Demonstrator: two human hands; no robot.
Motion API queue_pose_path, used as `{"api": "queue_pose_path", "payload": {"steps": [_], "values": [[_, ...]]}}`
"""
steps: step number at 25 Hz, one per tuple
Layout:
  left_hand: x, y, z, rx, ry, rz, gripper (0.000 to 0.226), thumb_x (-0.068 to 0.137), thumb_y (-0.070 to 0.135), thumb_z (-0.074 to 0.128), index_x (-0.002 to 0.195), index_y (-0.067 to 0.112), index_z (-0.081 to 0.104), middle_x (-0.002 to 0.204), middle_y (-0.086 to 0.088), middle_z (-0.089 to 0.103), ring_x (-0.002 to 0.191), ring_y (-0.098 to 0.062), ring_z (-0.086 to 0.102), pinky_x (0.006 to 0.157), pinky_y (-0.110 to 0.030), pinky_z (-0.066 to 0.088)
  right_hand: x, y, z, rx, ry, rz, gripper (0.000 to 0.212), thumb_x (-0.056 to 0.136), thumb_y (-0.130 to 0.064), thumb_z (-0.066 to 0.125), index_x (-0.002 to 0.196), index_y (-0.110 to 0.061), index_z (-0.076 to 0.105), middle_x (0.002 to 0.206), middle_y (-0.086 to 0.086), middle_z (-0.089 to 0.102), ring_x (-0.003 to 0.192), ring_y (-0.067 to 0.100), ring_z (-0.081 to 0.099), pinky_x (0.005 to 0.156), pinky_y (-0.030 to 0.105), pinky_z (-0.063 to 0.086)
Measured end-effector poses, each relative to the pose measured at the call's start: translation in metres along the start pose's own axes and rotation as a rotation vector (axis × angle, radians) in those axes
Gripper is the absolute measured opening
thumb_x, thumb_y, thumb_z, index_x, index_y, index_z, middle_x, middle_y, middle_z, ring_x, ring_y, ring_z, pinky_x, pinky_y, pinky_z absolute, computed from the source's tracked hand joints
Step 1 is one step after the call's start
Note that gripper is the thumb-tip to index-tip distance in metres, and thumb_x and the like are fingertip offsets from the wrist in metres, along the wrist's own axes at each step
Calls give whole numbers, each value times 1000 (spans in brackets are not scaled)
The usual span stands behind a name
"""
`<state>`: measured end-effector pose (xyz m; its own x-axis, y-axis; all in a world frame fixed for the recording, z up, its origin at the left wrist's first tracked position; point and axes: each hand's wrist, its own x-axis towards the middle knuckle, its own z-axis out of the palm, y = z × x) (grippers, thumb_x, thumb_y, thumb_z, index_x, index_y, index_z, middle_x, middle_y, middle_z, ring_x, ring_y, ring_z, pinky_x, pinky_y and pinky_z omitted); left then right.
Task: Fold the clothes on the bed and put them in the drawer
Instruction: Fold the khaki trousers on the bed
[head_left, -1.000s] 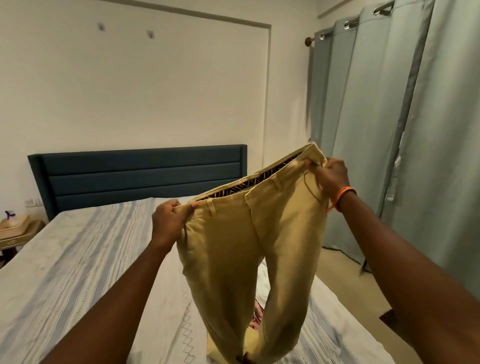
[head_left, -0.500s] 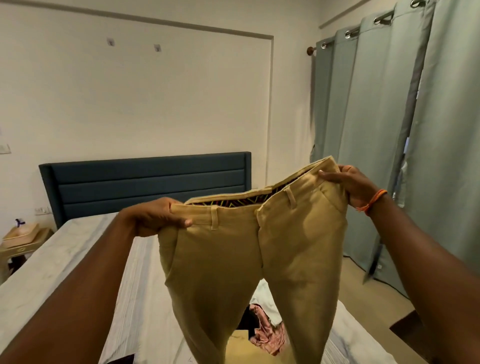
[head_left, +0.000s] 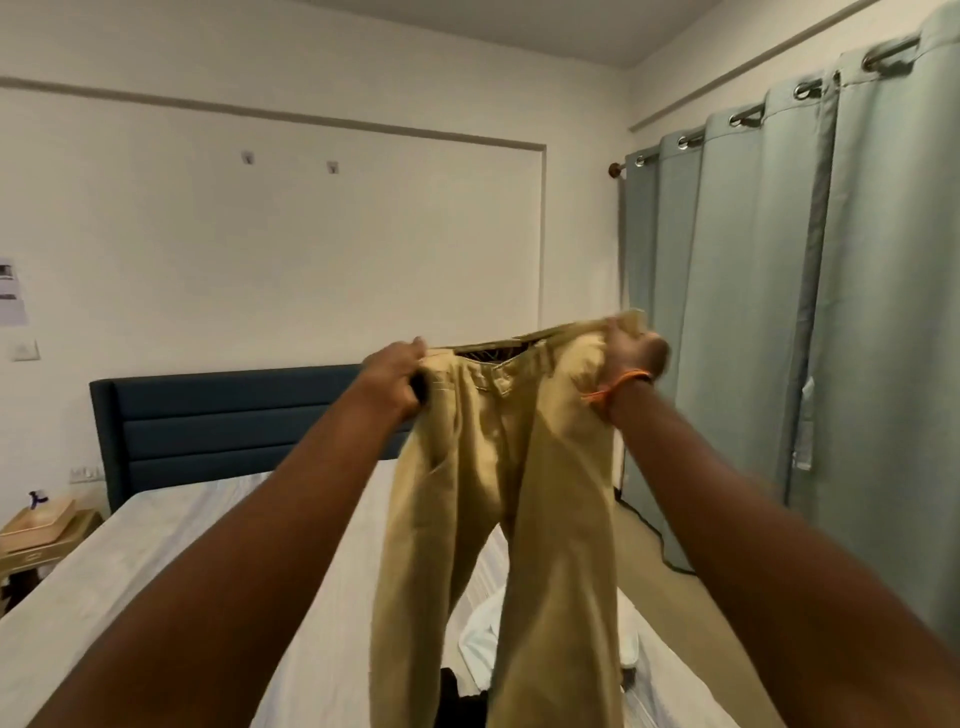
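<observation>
A pair of tan trousers (head_left: 519, 509) hangs in the air over the bed (head_left: 156, 561), legs dangling down out of the frame's bottom edge. My left hand (head_left: 397, 376) grips the waistband at its left end. My right hand (head_left: 631, 351), with an orange band at the wrist, grips the waistband's right end; it is blurred by motion. Behind the trouser legs, a white garment (head_left: 480, 644) and a dark one (head_left: 462, 704) lie on the bed, mostly hidden. No drawer shows.
The dark blue headboard (head_left: 223, 415) stands against the far wall. A low wooden bedside table (head_left: 47, 535) with a tray sits at the left. Grey-green curtains (head_left: 779, 338) hang along the right, with a strip of floor (head_left: 675, 592) between them and the bed.
Both hands have lifted the trousers higher and brought the waistband ends closer together. The view has tilted up, so less of the bed and the clothes on it shows.
</observation>
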<state>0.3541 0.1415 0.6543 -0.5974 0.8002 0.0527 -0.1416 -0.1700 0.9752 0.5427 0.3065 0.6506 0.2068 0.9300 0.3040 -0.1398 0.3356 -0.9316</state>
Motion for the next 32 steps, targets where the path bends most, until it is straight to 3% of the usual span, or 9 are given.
{"api": "queue_pose_path", "payload": {"steps": [7,13,16,18,20,22,24,28,32], "values": [[-21,35,61,308,130,332,9,82,0,68,79,-8,69,65,-20,68,56,-30,70,58,-43,61,-70,-30,40,-164,-450,-592,23,91,-30,64,91,-10,52,74,-2,55,69,20,57,67,42,52],[-31,49,51,125,-144,141,26,95,13,47,104,-8,59,101,-24,65,88,-33,68,74,-38,59,-75,-19,27,-192,-818,-675,48,83,-33,75,113,-6,48,96,-4,55,89,12,61,74,29,56],[-23,51,26,155,-287,152,33,96,24,51,109,-6,57,112,-21,63,105,-35,63,76,-37,60,-60,-9,19,-13,-754,-576,31,84,-23,75,104,-5,59,95,9,64,87,23,64,76,42,57],[-8,34,-2,385,-20,411,40,84,36,66,110,6,64,111,-14,69,109,-32,64,81,-35,58,-51,-7,10,248,-755,-334,20,86,-18,72,101,-8,65,97,17,67,89,32,65,84,53,54],[-9,4,-32,500,151,419,82,60,61,79,126,19,54,127,-5,59,119,-25,55,96,-41,48,-46,-5,3,430,-804,-133,26,85,-21,71,105,-7,63,99,16,67,92,32,64,88,55,53],[-17,-35,-46,361,-170,168,103,47,70,83,131,19,51,136,-5,54,122,-25,53,102,-44,43,-46,-2,3,511,-871,-27,37,82,-29,67,110,-5,61,102,15,67,94,31,66,87,50,55],[-25,-59,-47,270,-414,131,79,61,60,82,124,19,60,125,-5,65,113,-24,64,97,-43,51,-47,4,7,524,-896,4,49,81,-37,66,113,-1,60,102,16,67,92,32,66,86,48,57],[-35,-46,-44,296,-200,340,36,81,40,73,110,19,68,106,-2,73,101,-20,69,84,-35,58,-38,12,11,134,-679,-209,51,89,-47,63,101,3,61,84,12,65,76,26,61,73,44,55],[-36,-28,-44,493,-32,462,60,71,64,68,99,10,70,95,-7,73,88,-21,71,78,-37,60,-32,15,14,-384,-422,-583,54,95,-52,52,79,-1,57,74,13,60,68,28,53,62,40,42]]}}
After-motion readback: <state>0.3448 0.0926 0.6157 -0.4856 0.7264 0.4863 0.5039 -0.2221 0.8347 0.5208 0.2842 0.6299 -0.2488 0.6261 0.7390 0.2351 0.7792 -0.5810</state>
